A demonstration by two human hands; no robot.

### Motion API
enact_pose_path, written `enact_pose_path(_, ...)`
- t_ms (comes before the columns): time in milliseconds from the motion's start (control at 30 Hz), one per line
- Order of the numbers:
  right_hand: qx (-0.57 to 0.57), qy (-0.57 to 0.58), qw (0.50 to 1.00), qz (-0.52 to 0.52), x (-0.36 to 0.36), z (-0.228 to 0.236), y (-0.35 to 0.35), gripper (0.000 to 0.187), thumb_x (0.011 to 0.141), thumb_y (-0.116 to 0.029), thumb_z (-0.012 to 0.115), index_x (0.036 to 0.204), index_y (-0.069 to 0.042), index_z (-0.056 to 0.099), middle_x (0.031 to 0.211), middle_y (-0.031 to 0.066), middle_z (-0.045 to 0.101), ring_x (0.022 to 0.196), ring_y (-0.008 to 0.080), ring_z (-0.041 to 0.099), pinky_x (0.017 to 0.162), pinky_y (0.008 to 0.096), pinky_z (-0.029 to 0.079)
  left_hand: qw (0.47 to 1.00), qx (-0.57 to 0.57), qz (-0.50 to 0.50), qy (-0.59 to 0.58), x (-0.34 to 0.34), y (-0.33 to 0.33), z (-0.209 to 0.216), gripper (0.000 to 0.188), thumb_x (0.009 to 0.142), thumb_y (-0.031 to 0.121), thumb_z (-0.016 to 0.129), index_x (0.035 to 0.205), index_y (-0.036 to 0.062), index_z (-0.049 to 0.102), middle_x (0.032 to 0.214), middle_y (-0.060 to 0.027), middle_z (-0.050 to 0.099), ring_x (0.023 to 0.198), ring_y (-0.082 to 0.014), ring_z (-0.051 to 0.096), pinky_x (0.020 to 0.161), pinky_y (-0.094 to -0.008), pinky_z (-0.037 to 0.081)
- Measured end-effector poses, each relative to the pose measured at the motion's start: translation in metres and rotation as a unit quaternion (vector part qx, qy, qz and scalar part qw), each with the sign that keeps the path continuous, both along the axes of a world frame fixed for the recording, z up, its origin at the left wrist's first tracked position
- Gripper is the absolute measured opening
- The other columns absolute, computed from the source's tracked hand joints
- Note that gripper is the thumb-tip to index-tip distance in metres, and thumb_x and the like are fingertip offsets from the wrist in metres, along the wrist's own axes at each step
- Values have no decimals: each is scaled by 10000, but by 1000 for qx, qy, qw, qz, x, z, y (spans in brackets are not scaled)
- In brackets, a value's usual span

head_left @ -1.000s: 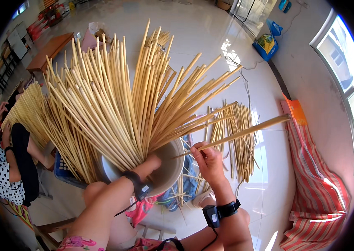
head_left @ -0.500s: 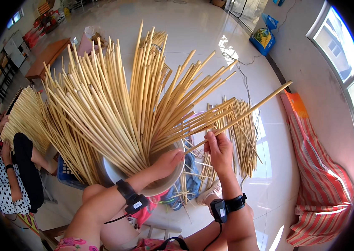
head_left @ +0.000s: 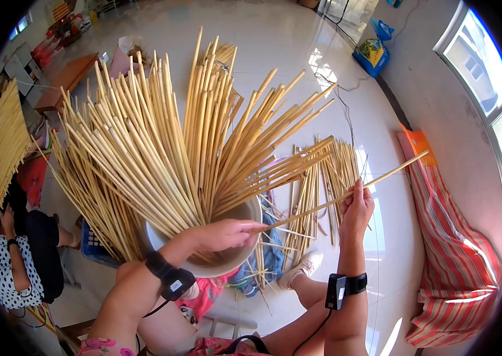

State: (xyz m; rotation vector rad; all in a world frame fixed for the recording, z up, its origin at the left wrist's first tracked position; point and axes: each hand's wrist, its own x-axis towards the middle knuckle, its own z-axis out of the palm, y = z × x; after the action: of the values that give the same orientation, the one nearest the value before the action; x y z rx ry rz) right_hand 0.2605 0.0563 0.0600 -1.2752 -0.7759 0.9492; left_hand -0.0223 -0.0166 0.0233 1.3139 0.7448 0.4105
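A round pale basket frame [head_left: 251, 209] rests on my lap, with several long bamboo sticks [head_left: 162, 148] fanning up and outward from it. My left hand [head_left: 224, 232] lies over the frame's rim, fingers stretched to the right and touching the near end of one single bamboo stick [head_left: 346, 197]. My right hand [head_left: 356, 206] is closed around that same stick near its middle; the stick slants up to the right, its far end over the striped cloth. Both wrists wear black bands.
Loose bamboo sticks [head_left: 328, 178] lie on the shiny tiled floor beyond the frame. A red striped cloth [head_left: 458, 255] lies along the right wall under windows. A seated person in a dotted top [head_left: 8, 267] is at left, behind another stick bundle [head_left: 5, 139]. A wooden bench [head_left: 67, 77] stands far left.
My right hand has slid outward along the single stick. My left hand has moved onto the frame's rim, reaching the stick's near end. The view has tilted slightly.
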Motion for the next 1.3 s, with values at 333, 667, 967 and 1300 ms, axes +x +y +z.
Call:
enact_pose_path(333, -7, 29, 999, 34, -11, -4, -1, 295, 963, -249, 520, 719, -89, 473, 523, -50, 370, 407, 30, 292, 356, 189, 195, 988, -40, 142, 40, 1, 1, -18, 283, 954, 250, 521, 852, 9, 627, 635, 42, 461, 601, -55, 414, 552, -218, 341)
enact_pose_path(667, 2, -21, 999, 42, -37, -2, -6, 311, 953, -261, 541, 696, -102, 466, 515, -45, 372, 405, 35, 293, 363, 199, 213, 983, -87, 111, 114, 11, -1, -24, 433, 973, 388, 459, 797, 20, 602, 599, 53, 396, 531, -55, 336, 486, -203, 278)
enact_pose_path(967, -23, 5, 1000, 0, -12, -3, -1, 341, 957, -278, 530, 680, -90, 464, 511, -41, 388, 393, 25, 309, 343, 187, 224, 977, -177, -4, -120, -2, 3, 2, 412, 931, 92, 452, 1328, -15, 426, 824, 51, 474, 604, -39, 359, 562, -170, 329)
enact_pose_path(1300, -9, 13, 999, 50, -27, -2, -7, 290, 943, -229, 561, 705, -92, 465, 513, -30, 404, 391, 35, 335, 347, 191, 268, 991, -108, 76, -2, 10, 2, -29, 156, 965, 149, 477, 925, 29, 569, 685, 32, 466, 602, -51, 397, 550, -190, 346)
